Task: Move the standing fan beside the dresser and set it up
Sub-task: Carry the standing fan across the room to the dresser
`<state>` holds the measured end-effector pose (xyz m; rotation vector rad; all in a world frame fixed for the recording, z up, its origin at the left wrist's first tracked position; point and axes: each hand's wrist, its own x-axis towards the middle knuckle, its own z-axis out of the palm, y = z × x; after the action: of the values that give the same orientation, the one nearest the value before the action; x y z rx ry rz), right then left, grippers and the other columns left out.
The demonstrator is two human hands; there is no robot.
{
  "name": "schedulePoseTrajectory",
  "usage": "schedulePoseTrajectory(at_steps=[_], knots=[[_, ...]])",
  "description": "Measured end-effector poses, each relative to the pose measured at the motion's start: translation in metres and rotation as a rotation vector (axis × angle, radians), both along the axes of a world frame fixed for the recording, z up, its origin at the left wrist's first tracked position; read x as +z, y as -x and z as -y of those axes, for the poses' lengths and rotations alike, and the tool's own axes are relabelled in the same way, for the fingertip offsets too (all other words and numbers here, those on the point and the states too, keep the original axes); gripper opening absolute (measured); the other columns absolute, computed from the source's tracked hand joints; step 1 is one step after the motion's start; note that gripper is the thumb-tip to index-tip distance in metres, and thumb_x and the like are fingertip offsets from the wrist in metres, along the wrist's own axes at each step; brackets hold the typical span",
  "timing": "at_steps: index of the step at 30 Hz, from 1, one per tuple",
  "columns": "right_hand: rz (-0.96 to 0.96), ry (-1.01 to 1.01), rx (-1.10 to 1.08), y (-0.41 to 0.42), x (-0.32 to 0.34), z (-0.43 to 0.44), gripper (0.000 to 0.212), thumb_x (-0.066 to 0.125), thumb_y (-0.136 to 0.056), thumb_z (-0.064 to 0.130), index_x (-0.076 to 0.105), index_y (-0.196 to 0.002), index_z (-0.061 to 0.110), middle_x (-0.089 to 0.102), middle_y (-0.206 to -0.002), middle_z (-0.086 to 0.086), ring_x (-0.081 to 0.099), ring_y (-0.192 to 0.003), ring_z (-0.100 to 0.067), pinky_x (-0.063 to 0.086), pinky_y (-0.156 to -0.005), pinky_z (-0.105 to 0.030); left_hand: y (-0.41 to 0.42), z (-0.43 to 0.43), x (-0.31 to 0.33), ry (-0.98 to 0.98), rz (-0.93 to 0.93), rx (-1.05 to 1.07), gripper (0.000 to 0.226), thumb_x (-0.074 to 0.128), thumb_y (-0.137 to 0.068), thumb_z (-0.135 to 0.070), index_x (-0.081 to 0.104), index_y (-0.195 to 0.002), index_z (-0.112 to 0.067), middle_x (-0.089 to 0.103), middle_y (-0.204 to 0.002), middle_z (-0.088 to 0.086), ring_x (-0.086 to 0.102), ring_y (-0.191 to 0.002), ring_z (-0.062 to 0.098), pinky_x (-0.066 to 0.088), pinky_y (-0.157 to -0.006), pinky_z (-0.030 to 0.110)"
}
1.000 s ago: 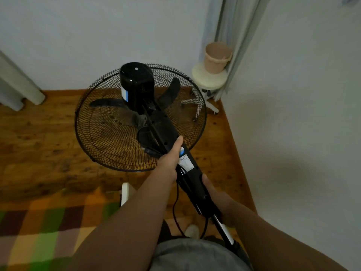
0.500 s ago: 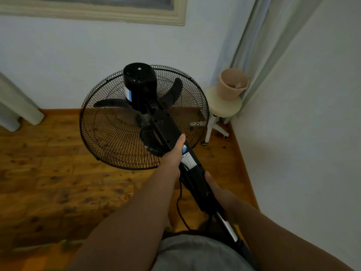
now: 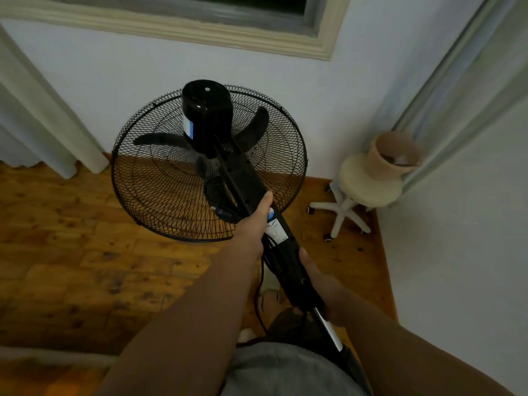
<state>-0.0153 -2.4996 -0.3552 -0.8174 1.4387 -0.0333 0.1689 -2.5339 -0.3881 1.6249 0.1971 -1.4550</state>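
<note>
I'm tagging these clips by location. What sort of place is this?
Most likely a room in a home: a wood floor, a curtain beside a framed window, and a stool with a pot in the corner.

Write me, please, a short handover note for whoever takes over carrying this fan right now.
Left hand: grips the fan at its neck, below the motor.
Right hand: grips the black column lower down, above the bare pole.
Fan: tilted forward, grille toward the wall under the window; base out of view; cord hangs beneath. A stool with a pot stands in the right corner.
Done: fan in both hands.
Left: no dresser in view; bring the fan beside it, stand it upright, set it up.
</note>
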Motion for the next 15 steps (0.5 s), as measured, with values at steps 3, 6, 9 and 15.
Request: schedulePoseTrajectory(at_steps=[3,6,9,15], knots=[[0.018,0.007,0.038,-0.026,-0.009,0.031,0.103,0.054,-0.060,0.092,0.057,-0.131,0.018,0.067,-0.118,-0.011,0.067,-0.101,-0.031,0.055,-0.085,-0.042,-0.025,0.020,0.007,-0.014,0.018,0.061,0.143,0.080,-0.008,-0.084,0.055,-0.130,-0.015,0.070,-0.110,0.009,0.069,-0.097,0.034,0.053,-0.095,0.052],[-0.009,0.015,0.086,-0.049,-0.019,0.067,0.119,0.059,-0.041,0.100,0.061,-0.129,0.020,0.064,-0.130,-0.015,0.062,-0.118,-0.038,0.047,-0.104,-0.055,-0.051,0.045,0.009,-0.016,0.023,0.112,0.146,0.080,-0.007,-0.084,0.054,-0.132,-0.015,0.069,-0.113,0.009,0.067,-0.100,0.035,0.053,-0.096,0.053],[-0.022,-0.012,0.157,-0.073,-0.020,0.106,0.133,0.057,-0.039,0.101,0.052,-0.141,0.017,0.057,-0.140,-0.014,0.055,-0.127,-0.035,0.041,-0.111,-0.051,-0.078,0.072,-0.001,-0.041,0.007,0.170,0.149,0.079,-0.002,-0.085,0.055,-0.132,-0.017,0.067,-0.116,0.009,0.066,-0.104,0.037,0.052,-0.097,0.055],[-0.066,-0.040,0.369,-0.124,-0.013,0.176,0.116,0.053,-0.054,0.097,0.059,-0.130,0.010,0.067,-0.121,-0.014,0.065,-0.111,-0.032,0.052,-0.100,-0.048,-0.126,0.112,-0.006,-0.071,-0.010,0.301,0.142,0.079,-0.003,-0.086,0.059,-0.126,-0.019,0.068,-0.115,0.009,0.067,-0.104,0.037,0.052,-0.095,0.055]])
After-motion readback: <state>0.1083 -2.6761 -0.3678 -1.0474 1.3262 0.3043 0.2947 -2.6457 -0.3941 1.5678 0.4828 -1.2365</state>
